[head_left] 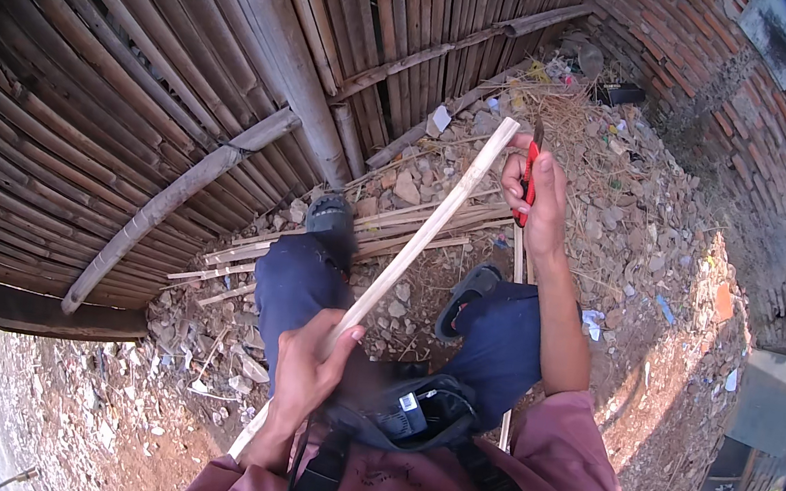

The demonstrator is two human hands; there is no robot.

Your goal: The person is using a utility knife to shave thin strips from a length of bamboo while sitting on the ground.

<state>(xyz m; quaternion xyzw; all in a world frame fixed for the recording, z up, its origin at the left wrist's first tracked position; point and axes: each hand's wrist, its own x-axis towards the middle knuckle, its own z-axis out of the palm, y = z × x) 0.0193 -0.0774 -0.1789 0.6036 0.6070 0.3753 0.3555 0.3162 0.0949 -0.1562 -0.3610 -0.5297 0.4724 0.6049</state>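
A long pale strip of split bamboo or wood (432, 223) slants across my front, from beside my left forearm up to the right. My left hand (310, 362) is closed around its lower part. In my right hand (543, 206) is a red-handled utility knife (528, 176), its dark blade pointing up and away from me. The blade stands just right of the strip's far end, and my right index finger reaches toward that end. Whether the finger touches the strip I cannot tell.
Several similar strips (395, 228) lie on the rubble by my feet, with more under my right arm. A bamboo slat wall (124, 101) rises on the left, a brick wall (773, 147) on the right. An open black pouch (416, 412) hangs at my waist.
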